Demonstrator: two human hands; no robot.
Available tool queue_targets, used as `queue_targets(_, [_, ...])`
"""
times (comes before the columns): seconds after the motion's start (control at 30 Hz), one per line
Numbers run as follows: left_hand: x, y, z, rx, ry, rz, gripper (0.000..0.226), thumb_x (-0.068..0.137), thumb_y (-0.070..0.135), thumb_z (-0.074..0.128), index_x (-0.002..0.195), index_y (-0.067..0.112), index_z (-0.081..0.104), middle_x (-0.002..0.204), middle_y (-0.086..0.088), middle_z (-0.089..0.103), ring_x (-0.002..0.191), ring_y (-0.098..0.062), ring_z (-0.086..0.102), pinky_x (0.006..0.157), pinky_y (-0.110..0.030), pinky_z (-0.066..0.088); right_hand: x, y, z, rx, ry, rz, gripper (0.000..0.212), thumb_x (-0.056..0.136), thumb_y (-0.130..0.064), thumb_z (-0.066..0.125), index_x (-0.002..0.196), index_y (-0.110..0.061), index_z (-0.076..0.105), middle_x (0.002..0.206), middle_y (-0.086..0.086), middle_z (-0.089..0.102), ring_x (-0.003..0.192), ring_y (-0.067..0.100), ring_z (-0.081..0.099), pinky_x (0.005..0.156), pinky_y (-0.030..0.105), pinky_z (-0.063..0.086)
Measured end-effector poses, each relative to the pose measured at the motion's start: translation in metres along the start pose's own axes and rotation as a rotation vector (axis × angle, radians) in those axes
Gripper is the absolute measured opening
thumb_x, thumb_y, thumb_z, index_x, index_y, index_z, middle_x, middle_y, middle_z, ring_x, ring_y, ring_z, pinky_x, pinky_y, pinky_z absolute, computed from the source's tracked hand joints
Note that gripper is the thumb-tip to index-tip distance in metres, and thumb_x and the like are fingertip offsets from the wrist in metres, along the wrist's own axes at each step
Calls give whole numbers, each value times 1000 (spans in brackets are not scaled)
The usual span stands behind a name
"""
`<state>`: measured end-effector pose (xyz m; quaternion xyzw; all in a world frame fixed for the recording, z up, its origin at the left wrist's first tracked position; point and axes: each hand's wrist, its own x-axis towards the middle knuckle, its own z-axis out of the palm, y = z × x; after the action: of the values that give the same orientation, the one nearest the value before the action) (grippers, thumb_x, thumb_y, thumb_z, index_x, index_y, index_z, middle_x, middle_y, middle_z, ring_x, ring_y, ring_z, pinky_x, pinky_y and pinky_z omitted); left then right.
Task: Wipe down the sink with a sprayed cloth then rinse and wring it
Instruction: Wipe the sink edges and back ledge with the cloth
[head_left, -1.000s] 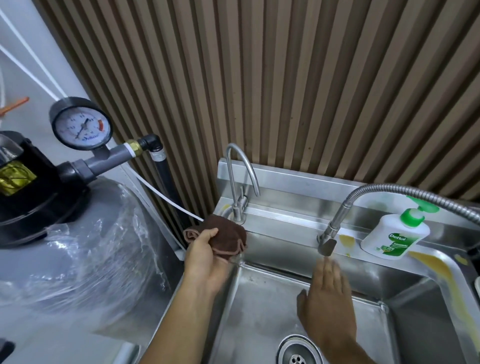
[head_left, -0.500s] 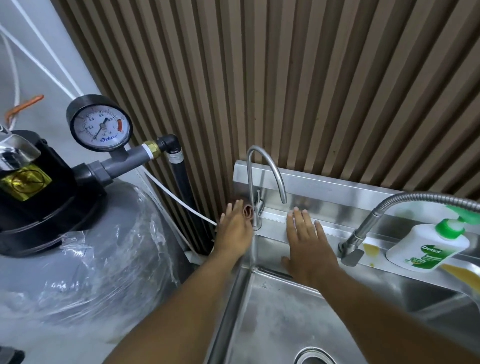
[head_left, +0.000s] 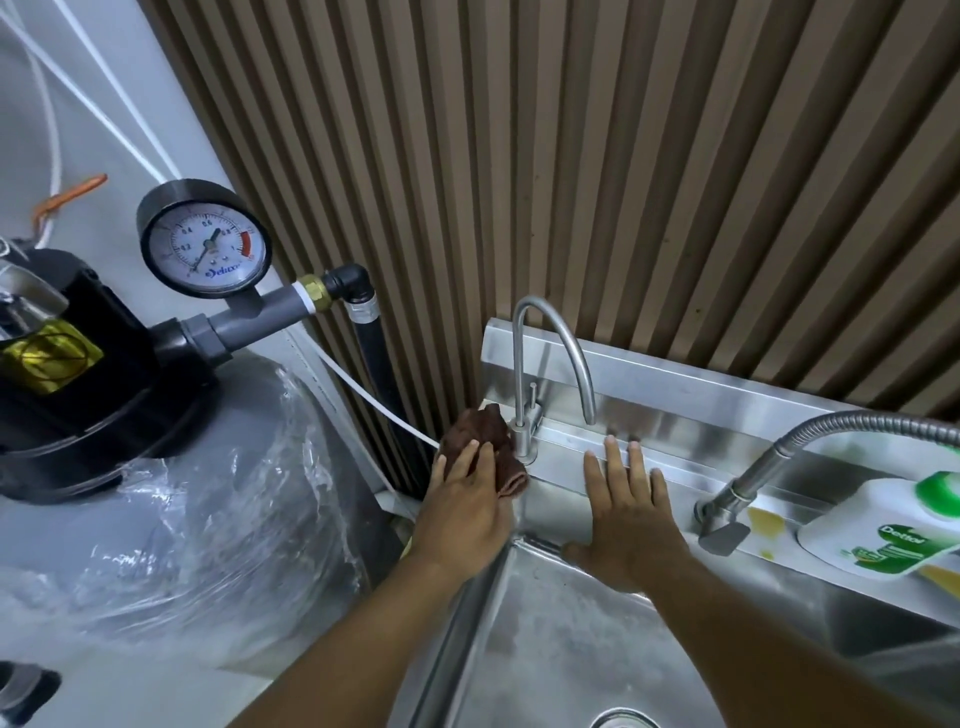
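We list a steel sink (head_left: 545, 665); our right hand (head_left: 631, 525) flat on its back ledge, fingers straight and released; our left hand (head_left: 462, 514), fingers likewise straight, pressing down; a curved tap (head_left: 519, 364) at the rear left corner; a brown cloth (head_left: 480, 431) under the left hand, touching the tap's base.

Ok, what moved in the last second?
The right hand moved left, from under the hose tap to lie flat on the sink ledge beside the curved tap. The left hand kept the brown cloth by that tap's base, now pressing it with flat fingers. The soap bottle stayed put.
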<state>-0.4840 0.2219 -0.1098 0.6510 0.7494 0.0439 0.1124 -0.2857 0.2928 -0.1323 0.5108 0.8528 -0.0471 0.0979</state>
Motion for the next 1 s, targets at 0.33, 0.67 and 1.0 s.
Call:
queue_targets(0.33, [35,12,-18,-143,-82,-55,79,100,36,37,160,10,-6,169,-6,10,155,-14,2,126,-41,-3,-1,1,-15,73,-106,-6,139,42,-94,-5,156,-17,-17,160,13,-32,146,38,-30,120,57,-7])
queue_targets(0.67, [13,9,-21,-303,32,-92,59,99,19,45,155,11,28,154,5,44,151,-17,22,124,-35,12,-1,6,-19,44,-159,-38,125,72,-90,39,155,-18,-22,157,11,-37,143,37,-36,119,56,-11])
queue_targets(1.0, [-29,15,-13,21,-62,-55,60,101,35,39,158,24,25,166,4,23,155,-19,4,125,-43,8,-1,5,-23,30,-204,-39,124,74,-87,43,154,-19,-23,156,11,-40,141,38,-39,119,56,-11])
